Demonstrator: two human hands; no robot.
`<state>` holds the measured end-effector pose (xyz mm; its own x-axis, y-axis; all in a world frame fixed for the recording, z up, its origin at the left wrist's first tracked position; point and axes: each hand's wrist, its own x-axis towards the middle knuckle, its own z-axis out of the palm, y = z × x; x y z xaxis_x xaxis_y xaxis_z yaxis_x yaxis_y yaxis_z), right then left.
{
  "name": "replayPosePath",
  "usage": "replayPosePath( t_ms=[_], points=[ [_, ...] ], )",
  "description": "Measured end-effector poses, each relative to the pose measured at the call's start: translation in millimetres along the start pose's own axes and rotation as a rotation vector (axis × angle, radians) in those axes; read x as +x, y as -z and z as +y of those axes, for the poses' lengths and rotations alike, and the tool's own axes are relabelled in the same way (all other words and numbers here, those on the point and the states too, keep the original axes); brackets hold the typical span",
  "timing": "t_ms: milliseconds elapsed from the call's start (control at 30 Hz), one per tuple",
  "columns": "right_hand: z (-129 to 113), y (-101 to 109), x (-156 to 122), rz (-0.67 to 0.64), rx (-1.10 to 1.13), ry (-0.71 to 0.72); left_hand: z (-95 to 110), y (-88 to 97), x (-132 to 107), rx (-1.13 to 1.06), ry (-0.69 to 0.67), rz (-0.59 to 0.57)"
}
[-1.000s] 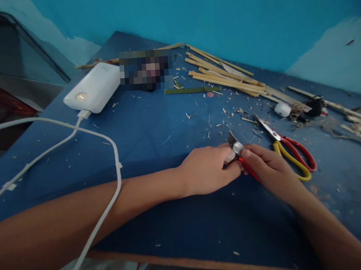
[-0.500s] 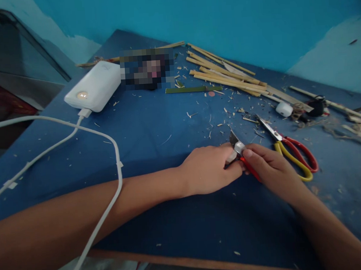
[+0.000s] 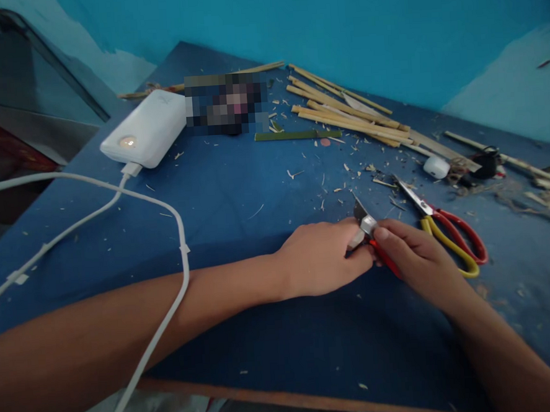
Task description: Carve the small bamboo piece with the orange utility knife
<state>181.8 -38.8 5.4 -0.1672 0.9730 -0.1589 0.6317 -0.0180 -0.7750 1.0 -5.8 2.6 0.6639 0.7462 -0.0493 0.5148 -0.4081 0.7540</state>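
Red-handled pruning shears are held in my right hand, with the thumb along the top near the pivot and the fingers wrapped round the handle. Their dark blade points up and away from me. My left hand is closed, back of the hand upward, right against the metal jaws. Whatever its fingers grip is hidden beneath the hand. Just beyond my right hand lie scissors with one red and one yellow handle loop, blades pointing to the back left.
Bamboo strips and a green strip lie toward the wall. A white power bank sits left, its cable crossing over my left forearm. Shavings litter the blue table. A pixelated dark object lies at the back.
The whole view has shifted slightly, so things appear a little further right. Both hands and the pruning shears keep nearly the same pose.
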Motion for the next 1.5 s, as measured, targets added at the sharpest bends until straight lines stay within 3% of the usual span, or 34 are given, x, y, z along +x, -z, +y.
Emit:
replayPosePath(
  t_ms=[1500],
  points=[
    [-0.5, -0.2, -0.2, 0.005, 0.007, -0.005, 0.8, 0.7, -0.2, -0.025, 0.005, -0.006]
  ],
)
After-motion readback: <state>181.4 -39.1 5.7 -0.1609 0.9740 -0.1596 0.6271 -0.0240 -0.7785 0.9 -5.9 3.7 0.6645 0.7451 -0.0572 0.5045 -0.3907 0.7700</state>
